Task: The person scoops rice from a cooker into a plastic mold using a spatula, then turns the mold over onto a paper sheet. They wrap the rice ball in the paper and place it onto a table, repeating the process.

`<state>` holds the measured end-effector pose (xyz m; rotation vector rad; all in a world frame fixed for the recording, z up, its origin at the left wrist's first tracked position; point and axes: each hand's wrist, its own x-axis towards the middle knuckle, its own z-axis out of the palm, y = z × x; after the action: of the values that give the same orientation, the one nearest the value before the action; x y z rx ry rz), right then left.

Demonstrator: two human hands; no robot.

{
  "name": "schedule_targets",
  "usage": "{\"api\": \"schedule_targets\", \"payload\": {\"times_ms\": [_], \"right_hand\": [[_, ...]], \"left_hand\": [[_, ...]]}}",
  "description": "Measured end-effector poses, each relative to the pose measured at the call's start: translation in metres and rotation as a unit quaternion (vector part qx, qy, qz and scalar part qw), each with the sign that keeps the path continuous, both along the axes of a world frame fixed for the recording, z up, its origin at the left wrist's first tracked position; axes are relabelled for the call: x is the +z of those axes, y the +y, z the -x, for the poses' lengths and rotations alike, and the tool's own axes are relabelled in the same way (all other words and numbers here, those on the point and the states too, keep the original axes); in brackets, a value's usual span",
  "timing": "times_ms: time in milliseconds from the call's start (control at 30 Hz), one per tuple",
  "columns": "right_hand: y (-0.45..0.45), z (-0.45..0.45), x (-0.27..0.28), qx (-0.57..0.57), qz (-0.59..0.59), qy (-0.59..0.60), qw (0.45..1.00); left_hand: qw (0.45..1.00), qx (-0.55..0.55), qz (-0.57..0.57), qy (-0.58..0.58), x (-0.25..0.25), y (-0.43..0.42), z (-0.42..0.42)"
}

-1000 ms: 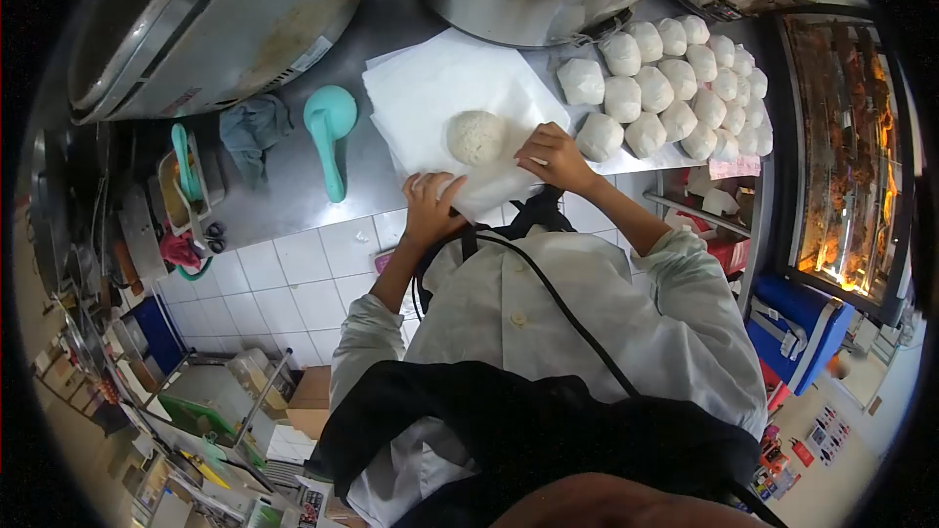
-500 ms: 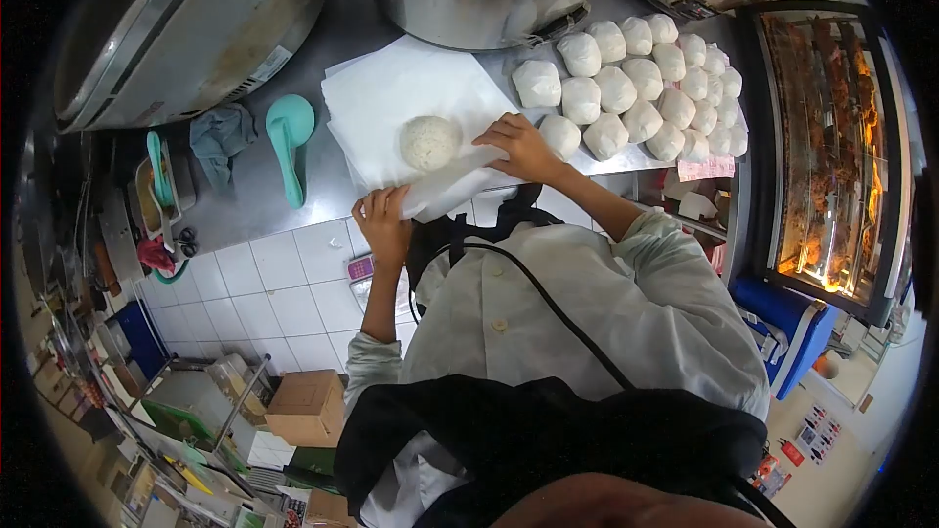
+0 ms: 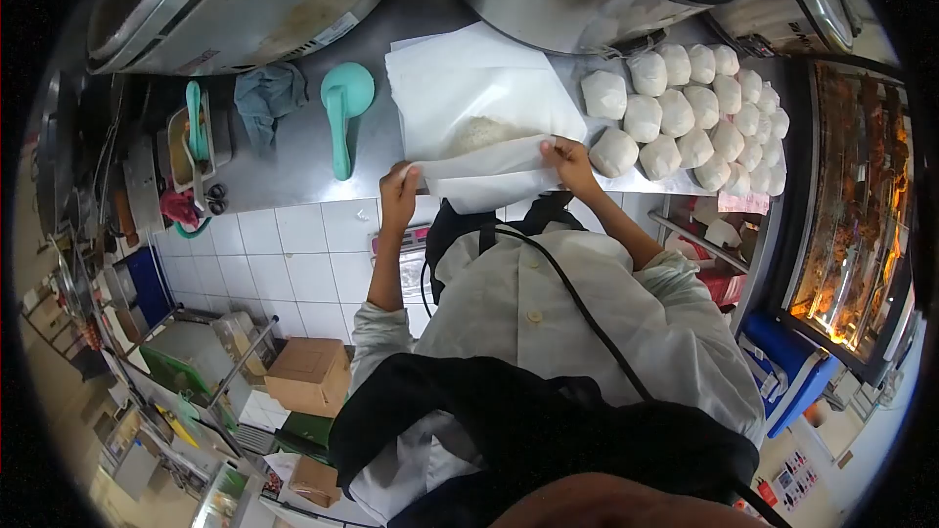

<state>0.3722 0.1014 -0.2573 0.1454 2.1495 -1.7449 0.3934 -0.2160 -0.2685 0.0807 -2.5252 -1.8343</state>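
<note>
At a steel counter's edge, the left hand and right hand reach forward, level and apart, fingers curled, thumbs pinching opposite ends of a lifted white sheet that partly covers a rice mound on the stacked paper.

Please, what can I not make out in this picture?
- Lower side of the white grainy mound: head view, behind the folded white paper.
- Inside of the round white wrapped parcels: head view, hidden by wrapping.
- Top of the leftmost large grey metal pot: head view, cut by upper edge.
- Print on its white sticker: head view, too small.
</note>
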Motion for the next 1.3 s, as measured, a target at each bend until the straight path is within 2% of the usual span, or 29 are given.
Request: {"api": "schedule_targets", "payload": {"times_ms": [33,67,100,133,167,267,300,367,400,467,500,567,633,700,733,800,833,900,933,967,1033,1100,1233,1300], "right_hand": [[-0.002,0.003,-0.003,-0.039,-0.014,-0.041,0.998],[0.002,0.002,-0.026,-0.045,-0.035,0.016,0.998],[0.005,0.003,-0.028,-0.048,-0.036,0.015,0.998],[0.006,0.003,-0.029,-0.036,-0.089,0.058,0.994],[0.004,0.001,-0.03,-0.023,-0.142,0.098,0.985],[-0.01,0.009,-0.01,-0.039,-0.212,0.096,0.972],[-0.014,0.008,-0.007,-0.052,-0.242,0.1,0.964],[-0.016,0.008,-0.005,-0.04,-0.285,0.104,0.952],[-0.016,0.009,-0.005,-0.022,-0.326,0.112,0.938],[-0.023,0.019,-0.005,-0.058,-0.357,0.149,0.92],[-0.028,0.026,-0.005,-0.092,-0.384,0.187,0.9],[-0.031,0.064,-0.013,0.022,-0.401,0.315,0.86],[-0.055,0.106,0.0,0.073,-0.363,0.348,0.861],[-0.073,0.134,0.002,0.136,-0.398,0.37,0.828],[-0.075,0.144,0.002,0.134,-0.396,0.372,0.829],[-0.078,0.158,0.002,0.266,-0.464,0.291,0.793],[-0.079,0.163,0.011,0.266,-0.461,0.292,0.795],[-0.075,0.17,0.03,0.333,-0.3,0.076,0.891],[-0.072,0.161,0.035,0.331,-0.267,0.134,0.895],[-0.069,0.148,0.038,0.331,-0.266,0.132,0.896],[-0.064,0.117,0.046,0.364,-0.241,0.304,0.847],[-0.06,0.081,0.057,0.396,-0.272,0.348,0.805],[-0.063,0.04,0.064,0.34,-0.298,0.345,0.823],[-0.063,0.034,0.062,0.278,-0.261,0.362,0.851]], "left_hand": [[1.0,-0.003,0.0,-0.001,-0.007,-0.002,0.005],[0.996,-0.001,0.087,0.019,-0.018,-0.005,0.01],[0.984,0.002,0.172,0.039,-0.026,-0.007,0.016],[0.969,0.024,0.229,0.091,-0.021,0.001,0.023],[0.969,0.021,0.229,0.089,-0.014,0.006,0.026],[0.926,0.004,0.362,0.107,-0.004,0.008,0.032],[0.926,-0.001,0.362,0.107,-0.001,0.01,0.033],[0.905,0.077,0.361,0.212,0.01,0.023,0.032],[0.891,0.068,0.38,0.239,0.011,0.028,0.022],[0.848,-0.177,0.406,0.29,-0.019,0.029,-0.001],[0.849,-0.175,0.406,0.289,-0.011,0.037,0.002],[0.826,-0.343,0.291,0.339,0.015,0.058,0.019],[0.83,-0.312,0.307,0.347,0.011,0.062,0.016],[0.83,-0.287,0.322,0.353,0.008,0.065,0.013],[0.825,-0.276,0.347,0.351,0.009,0.065,0.012],[0.818,-0.267,0.374,0.347,0.009,0.067,0.011],[0.822,-0.255,0.377,0.342,0.01,0.068,0.011],[0.826,-0.245,0.382,0.335,0.011,0.07,0.009],[0.827,-0.239,0.385,0.333,0.012,0.071,0.008],[0.828,-0.233,0.388,0.332,0.012,0.072,0.008],[0.826,-0.226,0.391,0.338,0.009,0.073,0.007],[0.822,-0.22,0.395,0.347,0.004,0.072,0.007],[0.832,-0.247,0.391,0.306,-0.001,0.071,0.01],[0.834,-0.252,0.384,0.306,0.006,0.068,0.013]]}}
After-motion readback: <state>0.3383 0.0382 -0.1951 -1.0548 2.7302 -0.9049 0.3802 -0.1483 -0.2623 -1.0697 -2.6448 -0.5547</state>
